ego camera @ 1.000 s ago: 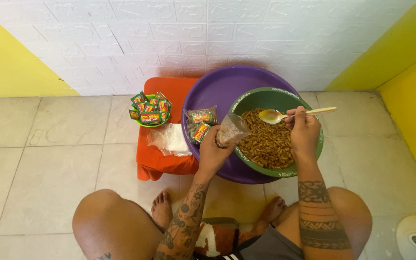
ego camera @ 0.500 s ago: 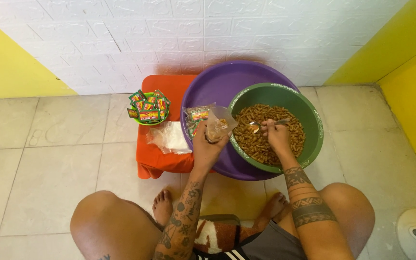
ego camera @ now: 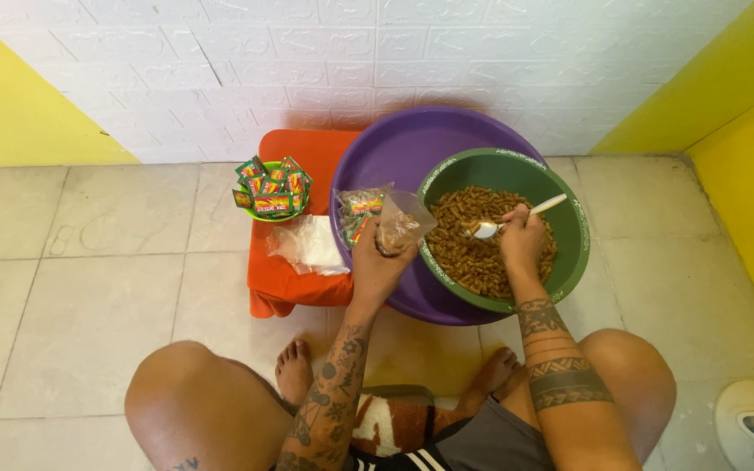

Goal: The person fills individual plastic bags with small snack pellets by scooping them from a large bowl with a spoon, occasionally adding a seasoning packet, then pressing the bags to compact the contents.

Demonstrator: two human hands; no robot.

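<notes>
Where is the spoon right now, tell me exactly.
In the head view, the spoon is in the right hand, over the brown snack pieces in the green bowl, right of the clear bag held by the left hand.

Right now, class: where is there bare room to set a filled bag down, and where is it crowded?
Free: the purple basin's far inner wall beyond the green bowl, and floor tiles left of the orange stool. Crowded: the stool top, with the sachet dish and plastic bags.
</notes>
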